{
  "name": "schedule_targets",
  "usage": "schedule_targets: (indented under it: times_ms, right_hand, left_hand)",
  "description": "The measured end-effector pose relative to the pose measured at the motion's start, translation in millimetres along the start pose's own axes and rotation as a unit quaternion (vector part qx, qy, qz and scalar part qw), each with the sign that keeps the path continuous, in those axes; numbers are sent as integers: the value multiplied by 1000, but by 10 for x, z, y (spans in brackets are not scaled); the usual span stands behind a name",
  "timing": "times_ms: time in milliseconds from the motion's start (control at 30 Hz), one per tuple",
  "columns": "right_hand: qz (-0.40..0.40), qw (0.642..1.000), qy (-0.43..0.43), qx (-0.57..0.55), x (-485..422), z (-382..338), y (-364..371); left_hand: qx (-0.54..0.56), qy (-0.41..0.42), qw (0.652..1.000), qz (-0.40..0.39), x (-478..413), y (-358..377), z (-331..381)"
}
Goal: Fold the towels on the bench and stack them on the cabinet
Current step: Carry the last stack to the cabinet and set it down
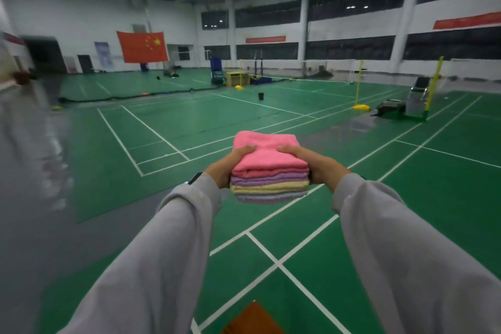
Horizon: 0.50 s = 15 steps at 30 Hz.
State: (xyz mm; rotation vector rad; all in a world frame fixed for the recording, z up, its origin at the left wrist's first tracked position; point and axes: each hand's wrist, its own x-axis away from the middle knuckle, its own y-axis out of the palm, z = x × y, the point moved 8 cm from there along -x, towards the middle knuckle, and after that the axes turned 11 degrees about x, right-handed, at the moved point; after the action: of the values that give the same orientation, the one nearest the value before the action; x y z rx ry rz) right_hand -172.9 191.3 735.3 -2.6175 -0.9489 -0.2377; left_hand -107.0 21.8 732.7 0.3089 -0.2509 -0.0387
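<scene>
Towels (268,171) sit folded in one pile, up in the air in front of me: pink on top, then purple, yellow and grey, four colours. My two hands hold the pile, left hand (230,164) on its left side, right hand (317,163) on its right, each thumb curled over the pink top. My other fingers are hidden under the pile. Below it is a green floor (168,106) with white lines (154,133). Far behind it are one red flag (143,46) and two yellow posts (358,84). Under the pile, a brown thing (250,318) is cut off, and I cannot tell what it is
</scene>
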Motion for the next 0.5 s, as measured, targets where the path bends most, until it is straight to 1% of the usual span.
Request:
schedule_targets:
  times_ms: [133, 267, 400, 500]
  right_hand:
    - [-45, 999, -21, 7, -675, -530, 569]
    - [-88, 994, -56, 34, -1314, -1100, 1190]
    - [-141, 986, -68, 50, -1868, -1582, 1999]
    - [-181, 977, -90, 70, -2189, -1923, 2722]
  left_hand:
    - [14, 21, 999, 47, 120, -815, 423]
    - [5, 56, 994, 97, 320, -1673, 817]
    - [21, 82, 984, 156, 704, -2514, 1058]
    - [32, 110, 968, 222, 1124, -3196, 1203]
